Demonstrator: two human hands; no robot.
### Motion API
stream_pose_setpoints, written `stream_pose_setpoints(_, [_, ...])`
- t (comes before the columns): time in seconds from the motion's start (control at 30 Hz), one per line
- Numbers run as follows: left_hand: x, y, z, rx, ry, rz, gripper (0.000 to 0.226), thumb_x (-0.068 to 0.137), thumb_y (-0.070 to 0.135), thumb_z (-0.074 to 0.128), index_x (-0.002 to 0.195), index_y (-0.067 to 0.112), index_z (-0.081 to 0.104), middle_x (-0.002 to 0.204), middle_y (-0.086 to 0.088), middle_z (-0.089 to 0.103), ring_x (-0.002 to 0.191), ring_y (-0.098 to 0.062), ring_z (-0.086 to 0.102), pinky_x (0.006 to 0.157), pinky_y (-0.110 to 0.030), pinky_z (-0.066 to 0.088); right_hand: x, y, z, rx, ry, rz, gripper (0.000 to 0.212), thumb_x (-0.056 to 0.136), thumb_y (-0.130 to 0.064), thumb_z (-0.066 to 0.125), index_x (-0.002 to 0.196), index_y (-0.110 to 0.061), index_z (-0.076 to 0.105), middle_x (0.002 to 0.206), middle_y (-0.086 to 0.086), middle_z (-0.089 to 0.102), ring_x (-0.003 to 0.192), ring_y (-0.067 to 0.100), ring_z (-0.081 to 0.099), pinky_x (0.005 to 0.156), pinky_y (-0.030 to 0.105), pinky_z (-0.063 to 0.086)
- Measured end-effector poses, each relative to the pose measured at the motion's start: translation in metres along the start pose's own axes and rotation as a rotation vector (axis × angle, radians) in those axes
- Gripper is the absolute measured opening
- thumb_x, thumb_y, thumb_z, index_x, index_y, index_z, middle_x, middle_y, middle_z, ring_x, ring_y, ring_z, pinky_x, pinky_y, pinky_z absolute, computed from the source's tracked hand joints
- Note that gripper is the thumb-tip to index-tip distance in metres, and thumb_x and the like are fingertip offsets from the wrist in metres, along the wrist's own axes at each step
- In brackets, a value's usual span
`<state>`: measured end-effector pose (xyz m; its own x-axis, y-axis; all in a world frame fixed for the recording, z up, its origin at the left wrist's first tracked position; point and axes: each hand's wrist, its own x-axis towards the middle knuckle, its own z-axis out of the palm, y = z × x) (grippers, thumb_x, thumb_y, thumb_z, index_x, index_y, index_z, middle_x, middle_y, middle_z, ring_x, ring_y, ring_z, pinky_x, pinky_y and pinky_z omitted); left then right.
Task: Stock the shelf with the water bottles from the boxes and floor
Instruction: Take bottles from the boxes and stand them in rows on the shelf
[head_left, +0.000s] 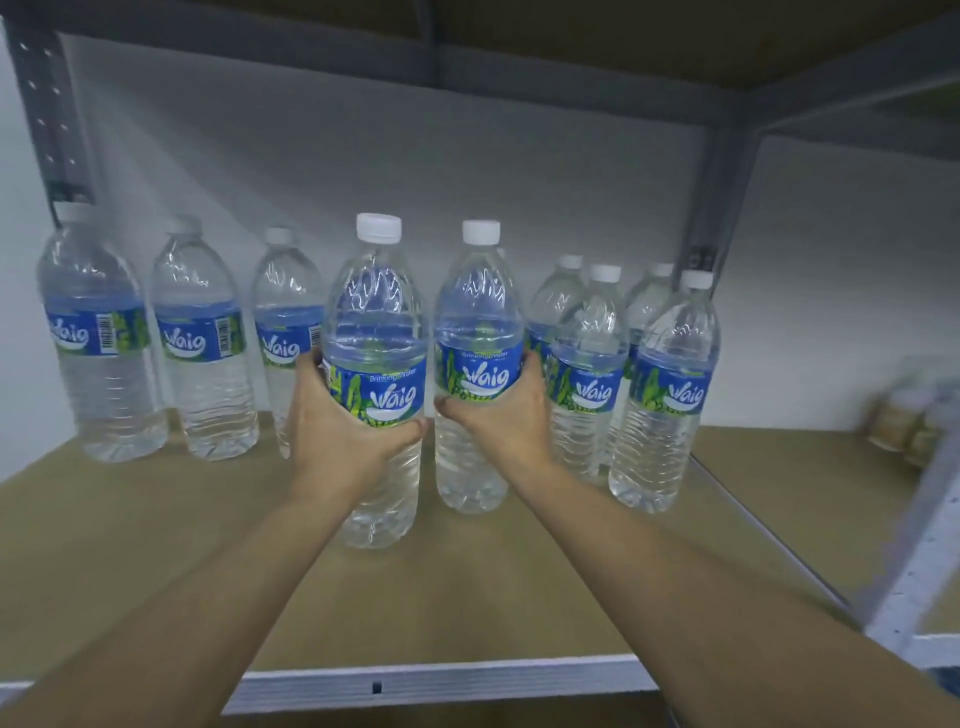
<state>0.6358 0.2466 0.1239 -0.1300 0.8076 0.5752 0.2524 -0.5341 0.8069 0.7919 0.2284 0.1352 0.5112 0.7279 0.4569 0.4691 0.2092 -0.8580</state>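
Two clear water bottles with blue-green labels and white caps stand upright in the middle of the brown shelf board (156, 561). My left hand (337, 436) grips the left bottle (376, 322) around its label. My right hand (501, 415) grips the right bottle (478, 312) the same way. Three more bottles (200, 338) line the back left of the shelf. Several others (670, 395) cluster at the back right, close beside the bottle in my right hand.
A grey metal upright (719, 182) stands behind the right cluster, and the shelf above (467, 62) hangs low over the caps. A metal lip (441, 680) runs along the shelf's front edge. A neighbouring shelf bay on the right holds blurred brownish items (904, 421).
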Motion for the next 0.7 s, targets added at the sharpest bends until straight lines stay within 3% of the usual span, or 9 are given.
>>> stream_pose_setpoints(0.1, [0.007, -0.011, 0.001, -0.003, -0.001, 0.008, 0.095, 0.045, 0.014, 0.095, 0.123, 0.018, 0.041, 0.111, 0.006, 0.060, 0.097, -0.012, 0.060, 0.085, -0.026, 0.047, 0.015, 0.007, 0.008, 0.006, 0.009, 0.022, 0.086, 0.058, -0.020, 0.093, 0.128, -0.016, 0.043, 0.105, -0.008, 0.060, 0.088, 0.009, 0.056, 0.077, 0.021, 0.041])
stream_pose_setpoints(0.2, [0.010, -0.018, -0.004, 0.004, -0.005, 0.030, 0.090, 0.046, 0.012, 0.095, 0.116, 0.023, 0.039, 0.108, 0.006, 0.059, 0.094, -0.009, 0.060, 0.077, -0.013, 0.043, 0.021, 0.019, 0.016, 0.023, 0.012, 0.070, 0.085, 0.061, -0.019, 0.092, 0.129, -0.016, 0.042, 0.104, -0.008, 0.058, 0.088, 0.009, 0.056, 0.077, 0.019, 0.040])
stream_pose_setpoints(0.37, [0.013, -0.026, -0.017, 0.012, -0.008, 0.037, 0.090, 0.046, 0.012, 0.094, 0.113, 0.029, 0.036, 0.099, 0.018, 0.057, 0.088, 0.005, 0.058, 0.073, -0.011, 0.042, 0.025, 0.029, 0.025, 0.037, 0.004, 0.117, 0.082, 0.064, -0.017, 0.090, 0.129, -0.016, 0.039, 0.103, -0.007, 0.057, 0.086, 0.010, 0.055, 0.060, 0.006, 0.033])
stream_pose_setpoints(0.43, [0.013, -0.027, -0.021, 0.015, -0.005, 0.029, 0.091, 0.046, 0.013, 0.094, 0.115, 0.029, 0.037, 0.102, 0.015, 0.058, 0.090, -0.002, 0.059, 0.076, -0.013, 0.042, 0.026, 0.028, 0.028, 0.026, 0.015, 0.117, 0.083, 0.063, -0.015, 0.090, 0.129, -0.016, 0.039, 0.107, -0.003, 0.059, 0.087, 0.012, 0.056, 0.058, 0.005, 0.032])
stream_pose_setpoints(0.57, [0.012, -0.029, -0.024, 0.025, -0.015, 0.022, 0.097, 0.045, 0.016, 0.096, 0.123, 0.023, 0.038, 0.110, 0.008, 0.059, 0.098, -0.011, 0.061, 0.086, -0.025, 0.047, 0.027, 0.032, 0.031, -0.014, 0.057, 0.095, 0.086, 0.057, -0.017, 0.090, 0.128, -0.018, 0.041, 0.111, 0.002, 0.059, 0.096, 0.017, 0.059, 0.072, 0.020, 0.041])
stream_pose_setpoints(0.7, [0.012, -0.027, -0.022, 0.013, -0.011, 0.014, 0.091, 0.047, 0.012, 0.094, 0.115, 0.027, 0.036, 0.101, 0.012, 0.058, 0.088, 0.002, 0.060, 0.074, -0.010, 0.041, 0.024, 0.038, 0.025, -0.010, 0.039, 0.096, 0.096, 0.055, -0.024, 0.093, 0.133, -0.021, 0.038, 0.116, -0.003, 0.056, 0.103, 0.014, 0.057, 0.091, 0.028, 0.046])
